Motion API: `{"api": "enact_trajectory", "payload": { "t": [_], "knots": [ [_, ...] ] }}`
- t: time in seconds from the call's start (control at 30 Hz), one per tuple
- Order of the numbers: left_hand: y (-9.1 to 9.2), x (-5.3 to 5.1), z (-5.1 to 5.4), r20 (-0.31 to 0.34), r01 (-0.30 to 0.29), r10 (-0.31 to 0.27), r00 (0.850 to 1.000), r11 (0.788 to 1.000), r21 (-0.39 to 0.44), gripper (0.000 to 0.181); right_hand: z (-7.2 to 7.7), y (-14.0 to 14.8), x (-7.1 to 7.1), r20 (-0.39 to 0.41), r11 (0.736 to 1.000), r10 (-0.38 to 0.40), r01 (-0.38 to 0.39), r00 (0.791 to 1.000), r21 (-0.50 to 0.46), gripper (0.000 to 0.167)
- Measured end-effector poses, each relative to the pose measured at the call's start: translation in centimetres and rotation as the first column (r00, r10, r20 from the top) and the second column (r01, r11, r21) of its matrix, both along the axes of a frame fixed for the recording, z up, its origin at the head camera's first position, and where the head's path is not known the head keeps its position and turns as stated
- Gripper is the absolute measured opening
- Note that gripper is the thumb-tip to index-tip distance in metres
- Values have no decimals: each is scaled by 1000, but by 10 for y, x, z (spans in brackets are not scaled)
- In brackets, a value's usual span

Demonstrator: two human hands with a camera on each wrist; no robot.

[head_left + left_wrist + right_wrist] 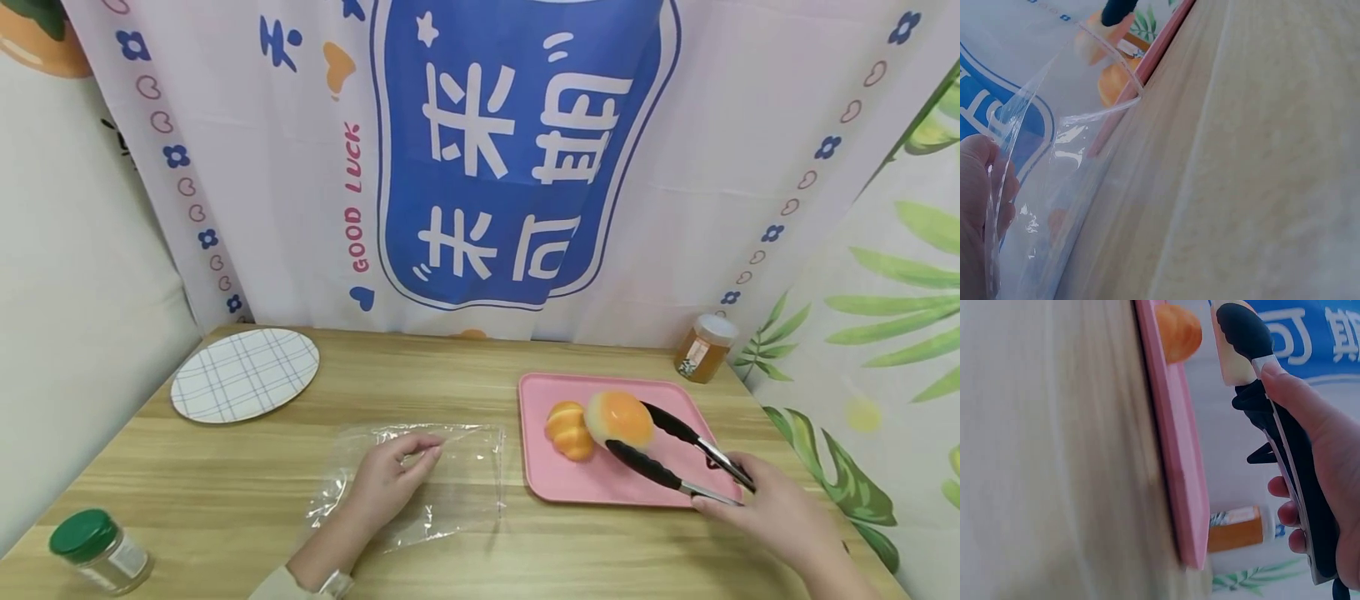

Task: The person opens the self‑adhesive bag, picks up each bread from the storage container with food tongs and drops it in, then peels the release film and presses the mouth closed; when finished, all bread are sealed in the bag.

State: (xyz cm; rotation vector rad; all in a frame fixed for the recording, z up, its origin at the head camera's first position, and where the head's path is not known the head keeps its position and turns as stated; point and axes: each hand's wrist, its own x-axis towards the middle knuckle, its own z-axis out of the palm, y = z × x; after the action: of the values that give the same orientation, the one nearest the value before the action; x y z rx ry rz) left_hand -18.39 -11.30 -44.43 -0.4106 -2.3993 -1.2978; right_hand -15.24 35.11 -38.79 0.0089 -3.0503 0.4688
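A clear plastic bag (468, 487) lies at the middle of the table, and my left hand (390, 479) pinches its upper edge between thumb and fingers. In the left wrist view the bag's film (1072, 150) stands partly lifted. My right hand (783, 512) grips a pair of black-tipped metal tongs (648, 467). Between the tong tips is a round bun (626, 419) with an orange top and pale side, raised over the pink tray (540, 396). Beside it on the tray sits a ridged orange bread roll (570, 431). The right wrist view shows fingers wrapped round the tongs (1294, 456).
A white checked plate (246, 375) rests at the back left. A green-lidded jar (101, 550) stands at the front left. Behind the tray, at the back right, is an amber jar with a pale lid (707, 348). A printed curtain (315, 167) hangs along the table's back edge.
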Motion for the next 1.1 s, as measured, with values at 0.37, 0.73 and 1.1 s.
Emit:
{"api": "enact_trajectory", "payload": {
  "t": [0.37,0.73,1.1],
  "knots": [
    [1,1,0,25,4,-3,1000,1000,-18,11,24,-59,2,-142,973,230,-224,963,60,73],
    [1,2,0,9,17,-16,1000,999,-32,11,25,-97,-14,-187,881,453,-406,872,242,71],
    [2,5,1,-31,50,-51,998,998,-35,13,12,-133,-32,-107,821,544,-503,832,270,73]
  ]
}}
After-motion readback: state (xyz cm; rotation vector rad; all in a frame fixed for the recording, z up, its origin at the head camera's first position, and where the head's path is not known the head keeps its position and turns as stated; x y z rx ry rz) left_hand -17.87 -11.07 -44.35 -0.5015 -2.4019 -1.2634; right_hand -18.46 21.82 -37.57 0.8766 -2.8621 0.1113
